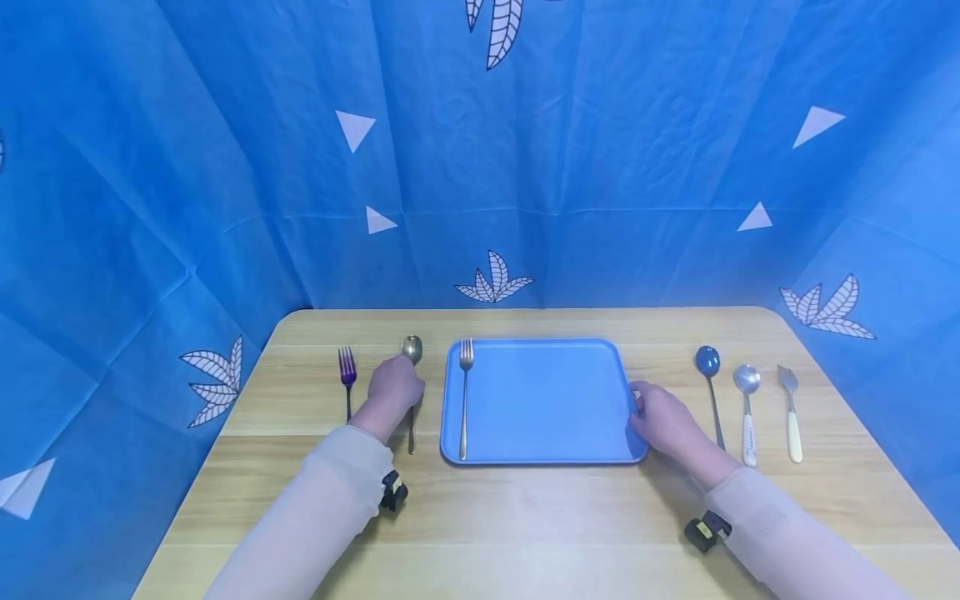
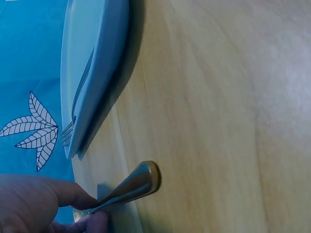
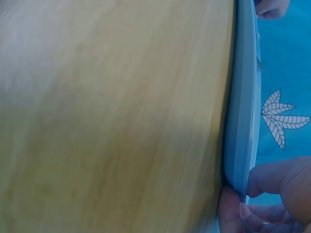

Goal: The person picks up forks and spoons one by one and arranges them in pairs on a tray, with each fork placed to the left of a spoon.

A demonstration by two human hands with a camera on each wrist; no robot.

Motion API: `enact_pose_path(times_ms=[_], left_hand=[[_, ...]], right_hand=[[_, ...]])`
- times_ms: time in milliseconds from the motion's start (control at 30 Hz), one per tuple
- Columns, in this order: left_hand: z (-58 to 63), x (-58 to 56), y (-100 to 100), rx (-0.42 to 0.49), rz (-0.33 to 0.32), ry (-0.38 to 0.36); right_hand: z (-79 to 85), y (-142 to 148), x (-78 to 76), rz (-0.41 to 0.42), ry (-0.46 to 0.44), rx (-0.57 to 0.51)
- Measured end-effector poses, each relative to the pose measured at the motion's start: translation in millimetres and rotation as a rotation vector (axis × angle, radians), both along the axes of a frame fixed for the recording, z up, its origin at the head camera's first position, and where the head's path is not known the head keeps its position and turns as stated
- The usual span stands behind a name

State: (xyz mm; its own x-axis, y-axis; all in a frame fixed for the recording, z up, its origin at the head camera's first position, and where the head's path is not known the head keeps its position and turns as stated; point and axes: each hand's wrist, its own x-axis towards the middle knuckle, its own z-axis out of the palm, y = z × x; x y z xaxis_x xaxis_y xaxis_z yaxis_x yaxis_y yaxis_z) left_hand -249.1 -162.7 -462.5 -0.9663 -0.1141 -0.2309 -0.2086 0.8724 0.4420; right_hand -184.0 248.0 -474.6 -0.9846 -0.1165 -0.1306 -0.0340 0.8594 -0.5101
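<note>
My left hand [image 1: 395,382] pinches a metal spoon [image 1: 412,348] by its handle, to the left of the blue tray [image 1: 547,400]. In the left wrist view the handle end of that spoon [image 2: 141,183] sticks out past the thumb and finger. A silver fork [image 1: 465,392] lies along the left side inside the tray, tines toward the back. At the tray's right edge, my right hand [image 1: 663,417] grips the rim between thumb and fingers, as the right wrist view shows. A purple fork [image 1: 347,371] lies left of my left hand, its lower end hidden by the arm.
Right of my right hand lie a dark blue spoon [image 1: 708,362], a silver spoon with a white handle [image 1: 748,417] and a fork with a cream handle [image 1: 792,417]. The wooden table [image 1: 510,533] ends at a blue patterned cloth [image 1: 637,167] behind and at both sides.
</note>
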Motion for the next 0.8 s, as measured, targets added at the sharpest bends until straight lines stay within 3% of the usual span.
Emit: enact_pose_path(times_ms=[800], left_hand=[[2.9,1.5,1.1,-0.017,-0.018,0.003]], right_hand=[[0.6,-0.9,-0.2,0.013,0.004,0.01]])
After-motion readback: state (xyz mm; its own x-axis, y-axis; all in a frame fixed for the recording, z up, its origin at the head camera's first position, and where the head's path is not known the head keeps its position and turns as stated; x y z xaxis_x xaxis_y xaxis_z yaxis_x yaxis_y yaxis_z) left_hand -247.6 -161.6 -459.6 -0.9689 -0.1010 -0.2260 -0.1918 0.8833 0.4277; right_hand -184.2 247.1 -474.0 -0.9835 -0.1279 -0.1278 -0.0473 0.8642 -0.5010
